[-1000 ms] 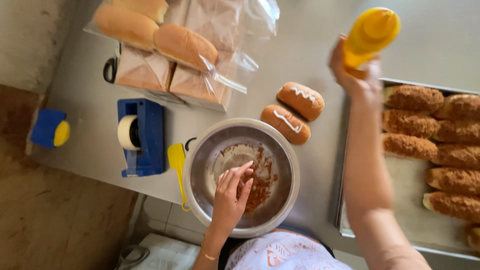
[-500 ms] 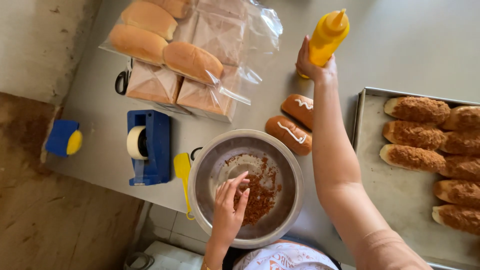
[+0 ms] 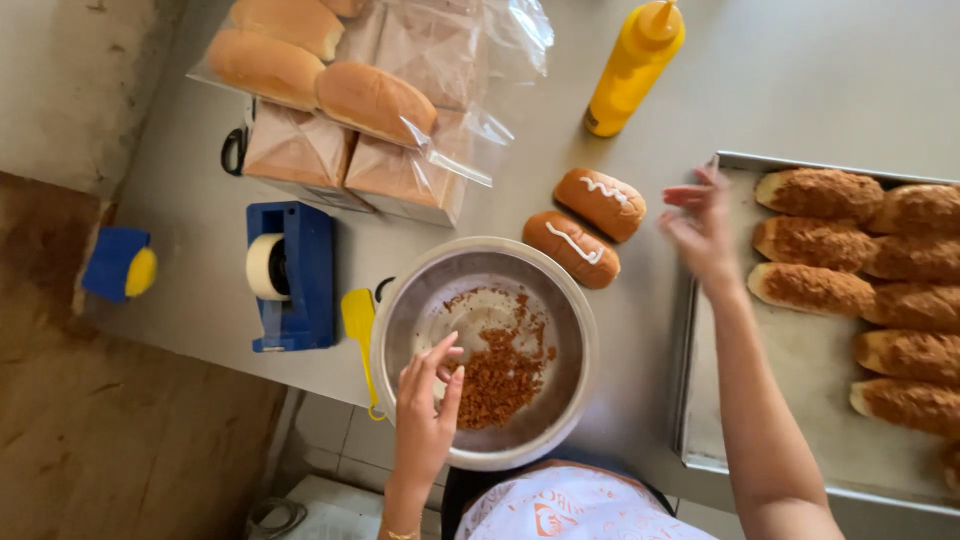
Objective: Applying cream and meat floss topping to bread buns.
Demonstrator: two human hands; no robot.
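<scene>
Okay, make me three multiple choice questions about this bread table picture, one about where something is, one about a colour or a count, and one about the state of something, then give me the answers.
1. Where does the yellow squeeze bottle stand?
A. on the tray
B. on the table beyond the two buns
C. in the bowl

2. How many buns with a white line of sauce lie between the bowl and the bottle?
A. two
B. four
C. none

3. What is the right hand holding?
A. the bottle
B. a bun
C. nothing

Answers: 1 B, it stands upright past the buns; 2 A, two lie side by side; 3 C, its fingers are spread and empty over the tray edge.
</scene>
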